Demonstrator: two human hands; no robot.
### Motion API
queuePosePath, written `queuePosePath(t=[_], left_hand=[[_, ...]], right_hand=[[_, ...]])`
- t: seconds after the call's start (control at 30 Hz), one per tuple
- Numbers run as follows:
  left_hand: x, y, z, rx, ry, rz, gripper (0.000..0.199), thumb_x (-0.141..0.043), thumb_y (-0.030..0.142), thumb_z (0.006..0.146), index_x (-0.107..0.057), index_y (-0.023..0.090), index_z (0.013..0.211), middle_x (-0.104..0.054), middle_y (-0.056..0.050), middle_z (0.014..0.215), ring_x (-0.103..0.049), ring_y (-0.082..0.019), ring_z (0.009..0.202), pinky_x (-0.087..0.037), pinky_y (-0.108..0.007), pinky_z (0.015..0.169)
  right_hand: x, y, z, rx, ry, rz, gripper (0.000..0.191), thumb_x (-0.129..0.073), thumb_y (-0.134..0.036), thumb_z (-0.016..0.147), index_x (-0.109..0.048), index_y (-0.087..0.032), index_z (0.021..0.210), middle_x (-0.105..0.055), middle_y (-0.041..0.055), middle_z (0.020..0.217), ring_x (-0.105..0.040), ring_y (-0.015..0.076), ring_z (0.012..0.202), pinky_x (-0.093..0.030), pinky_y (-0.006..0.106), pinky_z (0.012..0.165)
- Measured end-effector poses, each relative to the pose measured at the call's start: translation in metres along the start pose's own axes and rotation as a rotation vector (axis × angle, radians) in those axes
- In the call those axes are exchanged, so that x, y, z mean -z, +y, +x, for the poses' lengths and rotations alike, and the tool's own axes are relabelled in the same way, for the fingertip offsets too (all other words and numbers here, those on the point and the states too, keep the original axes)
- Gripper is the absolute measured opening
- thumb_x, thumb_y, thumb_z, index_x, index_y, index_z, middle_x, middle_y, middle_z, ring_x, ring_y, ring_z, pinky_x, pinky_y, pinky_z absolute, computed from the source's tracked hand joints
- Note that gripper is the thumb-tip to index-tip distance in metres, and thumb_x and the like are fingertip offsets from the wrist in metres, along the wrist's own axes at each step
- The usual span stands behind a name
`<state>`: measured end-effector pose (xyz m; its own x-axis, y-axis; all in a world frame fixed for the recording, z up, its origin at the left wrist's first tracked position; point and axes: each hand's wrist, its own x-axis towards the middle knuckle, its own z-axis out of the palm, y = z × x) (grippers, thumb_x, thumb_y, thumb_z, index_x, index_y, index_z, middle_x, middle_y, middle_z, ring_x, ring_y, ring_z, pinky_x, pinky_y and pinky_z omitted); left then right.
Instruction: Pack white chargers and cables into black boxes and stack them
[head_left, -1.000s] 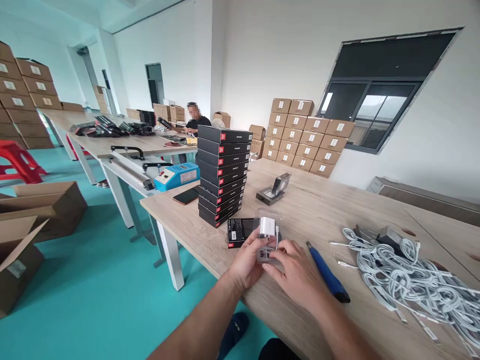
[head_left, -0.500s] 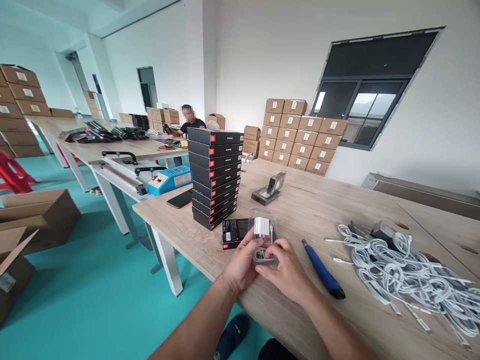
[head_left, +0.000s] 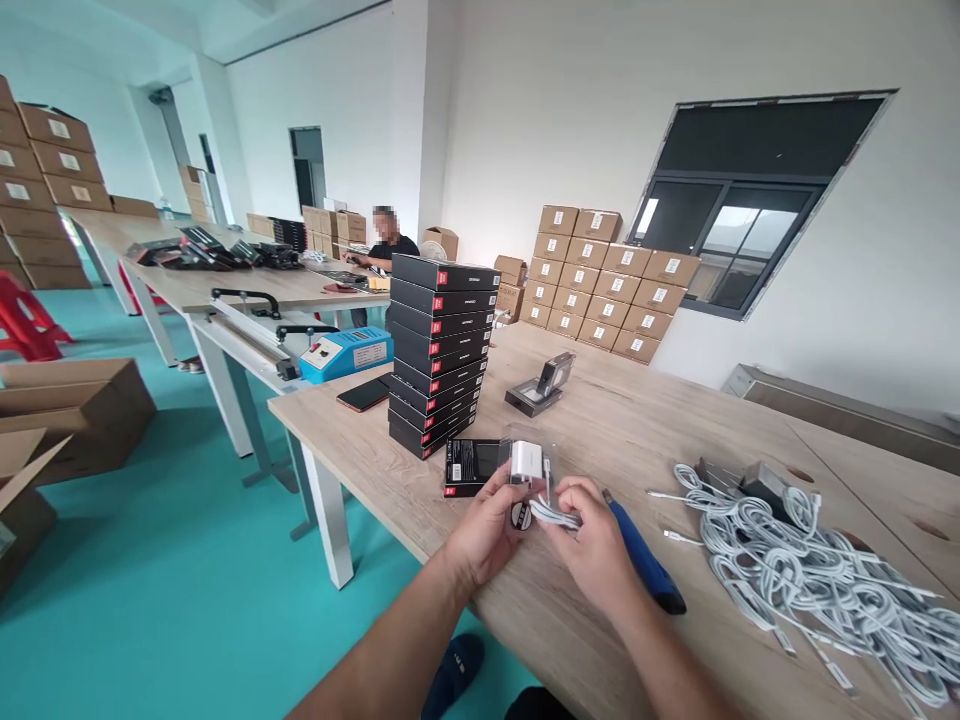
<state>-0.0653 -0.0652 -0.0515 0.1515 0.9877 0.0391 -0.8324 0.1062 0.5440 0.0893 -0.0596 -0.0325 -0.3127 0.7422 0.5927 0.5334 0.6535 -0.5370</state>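
Observation:
My left hand grips a clear plastic tray, its thumb over the near side. Seated in the tray is a white charger block. My right hand pinches a coiled white cable, partly lifted out of the tray's near end; one plug end stands beside the charger. A round dark label shows under the coil. Just behind the tray lies a black box with a red corner. To the right of my right hand rests a blue knife-like tool.
A tall stack of black boxes stands left of my hands, with a phone beside it. Many coiled white cables cover the right side. Two clear-topped boxes sit farther back. A person sits at another table.
My right hand has drawn the cable coil rightward, partly out of the tray, uncovering the round label. My left hand still holds the tray. The view has shifted slightly.

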Motion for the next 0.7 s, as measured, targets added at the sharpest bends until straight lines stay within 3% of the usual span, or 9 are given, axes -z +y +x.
queuePosePath(t=[0.03,0.1,0.17,0.3,0.43,0.6,0.7], left_hand=[[0.000,0.000,-0.001,-0.004,-0.003,-0.009,0.037,-0.078,0.016,0.068,-0.068,0.019,0.104,-0.072,-0.005,0.091,-0.066,-0.017,0.081,-0.049,-0.025,0.070],[-0.001,0.000,-0.002,0.000,-0.007,-0.020,0.040,-0.077,0.014,0.065,-0.068,0.019,0.104,-0.072,-0.005,0.090,-0.067,-0.018,0.081,-0.049,-0.026,0.072],[-0.001,0.000,-0.002,0.011,-0.009,-0.020,0.044,-0.077,0.012,0.063,-0.067,0.019,0.105,-0.072,-0.004,0.090,-0.066,-0.017,0.080,-0.050,-0.027,0.072],[0.000,0.001,-0.003,0.012,0.015,-0.004,0.043,-0.075,0.009,0.059,-0.064,0.018,0.100,-0.069,-0.002,0.082,-0.063,-0.015,0.072,-0.048,-0.025,0.066],[0.003,0.002,-0.004,0.041,-0.014,0.010,0.045,-0.072,0.011,0.061,-0.063,0.017,0.105,-0.071,-0.006,0.089,-0.065,-0.016,0.073,-0.046,-0.025,0.063],[0.006,0.002,-0.006,0.002,-0.142,0.038,0.053,-0.067,0.006,0.061,-0.065,0.019,0.112,-0.071,-0.008,0.108,-0.066,-0.020,0.095,-0.051,-0.030,0.081],[0.006,0.002,-0.006,0.005,-0.164,0.041,0.048,-0.069,0.007,0.064,-0.066,0.019,0.110,-0.071,-0.007,0.105,-0.066,-0.018,0.089,-0.051,-0.027,0.077]], right_hand=[[0.000,0.002,0.000,0.053,0.029,-0.062,0.006,-0.063,-0.029,0.085,-0.060,-0.024,0.086,-0.064,0.0091,0.109,-0.063,0.0250,0.102,-0.053,0.038,0.086],[0.001,0.007,0.001,0.149,0.008,-0.167,0.030,-0.061,-0.029,0.088,-0.061,-0.025,0.118,-0.060,0.0113,0.133,-0.057,0.0281,0.123,-0.050,0.044,0.101],[0.003,0.011,0.003,0.212,-0.090,-0.212,0.047,-0.059,-0.028,0.091,-0.053,-0.027,0.137,-0.052,0.0089,0.147,-0.049,0.0282,0.135,-0.044,0.047,0.111],[0.004,0.012,0.002,0.174,-0.132,-0.077,0.035,-0.056,-0.027,0.094,-0.064,-0.030,0.128,-0.062,0.0051,0.138,-0.057,0.0263,0.128,-0.046,0.045,0.110],[-0.001,0.007,-0.004,-0.021,0.009,0.117,0.029,-0.054,-0.039,0.096,-0.069,-0.028,0.118,-0.072,0.0086,0.120,-0.066,0.0273,0.114,-0.053,0.043,0.100],[-0.007,0.008,-0.008,-0.320,0.244,0.328,0.041,-0.047,-0.057,0.096,-0.070,-0.023,0.100,-0.076,0.0108,0.103,-0.070,0.0272,0.100,-0.055,0.042,0.093],[-0.006,0.008,-0.007,-0.253,0.241,0.261,0.037,-0.051,-0.052,0.096,-0.070,-0.021,0.105,-0.075,0.0110,0.110,-0.068,0.0265,0.105,-0.053,0.041,0.096]])
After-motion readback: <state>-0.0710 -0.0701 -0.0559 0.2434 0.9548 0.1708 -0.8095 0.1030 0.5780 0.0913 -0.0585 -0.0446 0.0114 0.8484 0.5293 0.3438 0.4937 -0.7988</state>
